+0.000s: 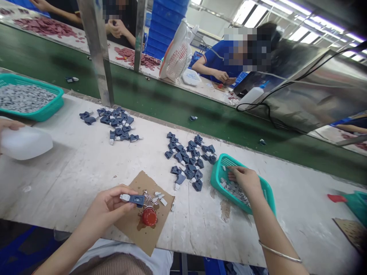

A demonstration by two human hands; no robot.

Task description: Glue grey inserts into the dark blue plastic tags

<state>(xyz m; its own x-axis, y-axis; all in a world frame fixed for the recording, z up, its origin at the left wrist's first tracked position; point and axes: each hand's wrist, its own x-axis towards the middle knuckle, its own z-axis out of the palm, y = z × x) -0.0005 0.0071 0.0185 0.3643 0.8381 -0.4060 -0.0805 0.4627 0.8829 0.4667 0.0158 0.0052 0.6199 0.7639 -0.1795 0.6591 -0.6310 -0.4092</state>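
Note:
My left hand (111, 206) pinches a dark blue plastic part (137, 199) with a light grey end piece, above a brown cardboard sheet (151, 244). Beneath it on the cardboard lie a red round cap (149, 217), wet clear liquid and a few loose grey pieces (159, 198). My right hand (246, 181) reaches into a green basket (271, 196) of small grey plastic pieces (236, 193). Its fingers are closed, with one small grey piece (224, 167) at the fingertips. Dark blue parts with grey ends (189, 160) lie scattered between my hands, beyond the cardboard.
Another cluster of blue parts (117, 122) lies farther left. At the left edge, another person's hand (10, 124) holds a white container (27, 143) near a full green basket (47, 110). A green conveyor belt (160, 99) runs behind; metal posts (99, 57) and co-workers stand beyond.

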